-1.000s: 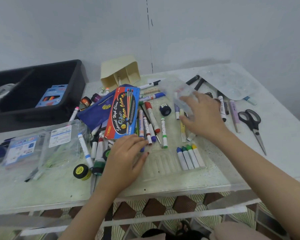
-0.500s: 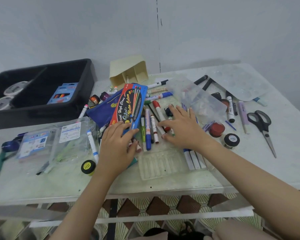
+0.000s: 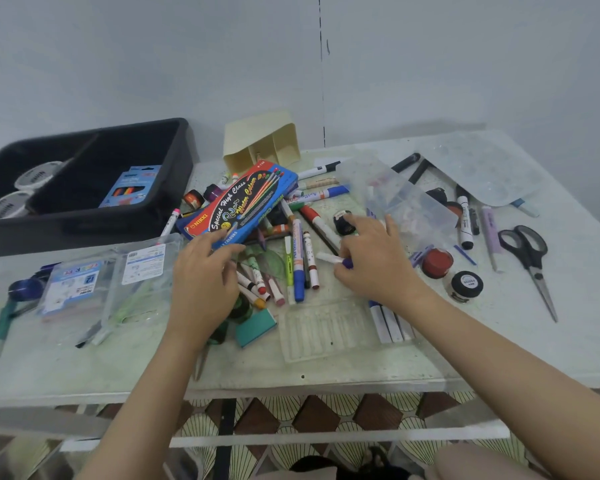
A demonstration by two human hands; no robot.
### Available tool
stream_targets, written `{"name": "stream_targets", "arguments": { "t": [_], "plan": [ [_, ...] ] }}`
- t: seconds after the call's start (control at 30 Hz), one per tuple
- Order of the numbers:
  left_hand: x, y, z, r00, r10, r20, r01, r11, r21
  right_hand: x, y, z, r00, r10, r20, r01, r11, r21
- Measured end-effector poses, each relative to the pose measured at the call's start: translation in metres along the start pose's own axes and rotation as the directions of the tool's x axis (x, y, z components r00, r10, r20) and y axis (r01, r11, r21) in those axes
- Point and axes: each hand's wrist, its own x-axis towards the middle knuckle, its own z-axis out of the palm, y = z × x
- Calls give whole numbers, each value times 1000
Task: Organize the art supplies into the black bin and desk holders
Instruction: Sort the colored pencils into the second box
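Observation:
A heap of markers (image 3: pixel 298 258) lies mid-table beside a blue water-colour box (image 3: pixel 243 202). My left hand (image 3: pixel 201 289) rests on the heap's left side, fingers loosely bent, fingertips touching the box's near edge. My right hand (image 3: pixel 374 261) pinches a white marker with a purple cap (image 3: pixel 329 258) just above the table. The black bin (image 3: pixel 84 226) stands at the back left, holding tape rolls (image 3: pixel 35 174) and a small blue pack (image 3: pixel 132 185). A cream desk holder (image 3: pixel 260 143) lies tipped against the wall behind the box.
A clear plastic container (image 3: pixel 399 199) stands just beyond my right hand. Red (image 3: pixel 437 263) and black (image 3: pixel 466 284) paint jars, scissors (image 3: pixel 530 251) and a clear palette (image 3: pixel 482 168) lie to the right. Clear pouches (image 3: pixel 84 289) lie at the left, a clear blister tray (image 3: pixel 323 330) near the front edge.
My right hand left the clear container, came left onto the marker heap and took a purple-capped marker. My left hand slid forward to the blue box's edge.

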Motion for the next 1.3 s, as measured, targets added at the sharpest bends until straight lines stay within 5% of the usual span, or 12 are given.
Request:
{"name": "stream_targets", "arguments": {
  "t": [0.1,0.33,0.5,0.8,1.0,1.1,1.2,1.3],
  "plan": [
    [-3,-5,-5,1000,12,4,-12,993,-114,-2,3,0,992,78,-94,-45,949,312],
    [-9,-14,-17,992,61,109,-45,989,-141,-22,3,-8,949,312,-43,-147,560,815],
    [-7,-9,-20,939,49,340,-35,998,-45,-37,-1,-10,938,345,-33,-156,506,848],
    [1,17,-14,877,99,471,-183,974,136,-56,-4,-10,908,419,-9,-197,445,874],
    [1,17,-11,923,172,345,-131,981,-140,-68,2,-19,895,445,-39,-151,383,911],
    [-3,37,-15,961,60,269,74,883,-464,-73,7,-25,906,420,-39,-84,269,959],
    [-6,60,-16,946,-73,315,282,663,-694,-78,11,-31,925,379,-20,-60,199,978],
    [-12,81,-13,895,-126,429,435,461,-773,-81,15,-31,958,284,51,-163,389,907]
  ]
}}
